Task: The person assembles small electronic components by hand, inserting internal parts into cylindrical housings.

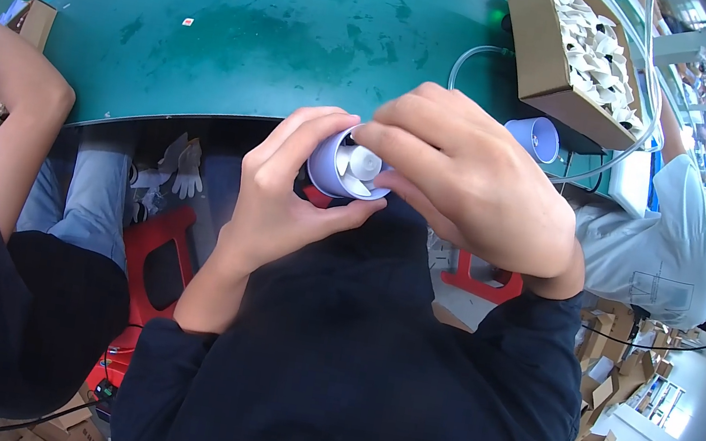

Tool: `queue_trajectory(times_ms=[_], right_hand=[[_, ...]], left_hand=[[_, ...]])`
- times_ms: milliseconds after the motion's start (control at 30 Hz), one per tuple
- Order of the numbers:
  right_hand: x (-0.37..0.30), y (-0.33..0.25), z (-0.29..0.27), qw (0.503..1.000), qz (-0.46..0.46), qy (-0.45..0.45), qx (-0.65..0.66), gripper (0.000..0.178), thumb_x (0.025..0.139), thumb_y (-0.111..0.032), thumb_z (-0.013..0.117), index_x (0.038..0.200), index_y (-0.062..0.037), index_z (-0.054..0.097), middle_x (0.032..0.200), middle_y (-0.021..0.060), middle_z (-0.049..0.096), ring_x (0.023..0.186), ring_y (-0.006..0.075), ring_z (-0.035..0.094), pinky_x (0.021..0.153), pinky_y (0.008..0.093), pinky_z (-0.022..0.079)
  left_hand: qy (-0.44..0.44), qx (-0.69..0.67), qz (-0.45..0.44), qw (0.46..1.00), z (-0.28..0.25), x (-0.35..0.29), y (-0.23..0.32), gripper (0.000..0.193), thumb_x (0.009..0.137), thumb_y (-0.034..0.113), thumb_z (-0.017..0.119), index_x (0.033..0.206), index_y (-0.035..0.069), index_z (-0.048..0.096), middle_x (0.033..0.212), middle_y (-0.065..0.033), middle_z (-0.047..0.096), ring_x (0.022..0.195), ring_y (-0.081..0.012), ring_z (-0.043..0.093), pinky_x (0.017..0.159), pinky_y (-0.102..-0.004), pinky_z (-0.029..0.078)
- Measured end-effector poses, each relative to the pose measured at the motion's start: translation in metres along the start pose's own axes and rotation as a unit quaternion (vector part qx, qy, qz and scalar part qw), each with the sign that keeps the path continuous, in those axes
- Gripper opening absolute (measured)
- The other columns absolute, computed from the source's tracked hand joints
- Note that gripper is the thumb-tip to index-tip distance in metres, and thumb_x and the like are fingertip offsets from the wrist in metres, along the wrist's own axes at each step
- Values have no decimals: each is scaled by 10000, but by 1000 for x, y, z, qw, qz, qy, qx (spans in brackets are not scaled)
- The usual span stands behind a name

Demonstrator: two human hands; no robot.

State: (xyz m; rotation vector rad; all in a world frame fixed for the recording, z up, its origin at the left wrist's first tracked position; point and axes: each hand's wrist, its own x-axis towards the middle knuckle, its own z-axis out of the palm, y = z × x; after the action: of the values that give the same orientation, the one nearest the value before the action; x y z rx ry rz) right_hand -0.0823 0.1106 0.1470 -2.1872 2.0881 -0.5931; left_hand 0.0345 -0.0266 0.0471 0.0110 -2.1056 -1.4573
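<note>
Close in front of my body, above the table's front edge, I hold a light purple cylindrical housing tilted with its round mouth toward me. Inside it sits a white bladed fan wheel with a round hub. My left hand wraps the housing from the left, thumb along its lower rim. The fingers of my right hand are bent over the right side of the mouth, index finger at the upper rim and thumb at the lower right. What lies under those fingertips is partly hidden.
A second purple housing lies on the green table, below a cardboard box full of white fan wheels. Clear tubing runs beside it. People sit on both sides; the left one's arm is near. Red stools stand below.
</note>
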Motion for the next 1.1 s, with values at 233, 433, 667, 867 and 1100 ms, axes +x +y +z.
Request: queue_trajectory(times_ms=[233, 433, 667, 867, 1100], right_hand=[[-4, 1, 9, 1000, -3, -27, -5, 347, 626, 9, 652, 964, 13, 573, 887, 109, 525, 791, 269, 522, 700, 363, 436], [-6, 2, 18, 1000, -3, 16, -5, 351, 619, 46, 630, 964, 19, 571, 881, 118, 507, 792, 275, 521, 687, 356, 447], [-8, 1, 22, 999, 24, 15, 25, 327, 660, 49, 635, 978, 23, 566, 904, 125, 507, 793, 284, 519, 693, 358, 454], [-9, 2, 23, 999, 43, 12, 17, 271, 718, 42, 635, 981, 17, 573, 911, 127, 514, 797, 289, 521, 700, 366, 452], [-9, 1, 26, 999, 30, -16, 7, 340, 653, 54, 634, 985, 18, 574, 895, 120, 524, 811, 294, 529, 700, 369, 452]], left_hand=[[11, 11, 23, 1000, 5, 1, 1, 588, 549, 80, 832, 1076, -13, 587, 1034, -160, 607, 904, -276, 630, 775, -327, 516], [19, 66, 68, 995, 3, 5, 4, 573, 541, 81, 832, 1058, -13, 602, 1018, -159, 613, 876, -278, 638, 751, -329, 527], [32, 91, 107, 990, 2, 4, 0, 573, 527, 76, 829, 1048, -13, 609, 1006, -159, 615, 863, -283, 641, 742, -332, 532], [24, 86, 79, 993, 5, 5, 1, 594, 518, 86, 833, 1056, -17, 600, 997, -161, 616, 844, -292, 640, 729, -336, 535], [-12, 91, 58, 994, 3, -1, -6, 581, 530, 123, 841, 1040, -15, 601, 957, -164, 638, 829, -291, 652, 709, -333, 536]])
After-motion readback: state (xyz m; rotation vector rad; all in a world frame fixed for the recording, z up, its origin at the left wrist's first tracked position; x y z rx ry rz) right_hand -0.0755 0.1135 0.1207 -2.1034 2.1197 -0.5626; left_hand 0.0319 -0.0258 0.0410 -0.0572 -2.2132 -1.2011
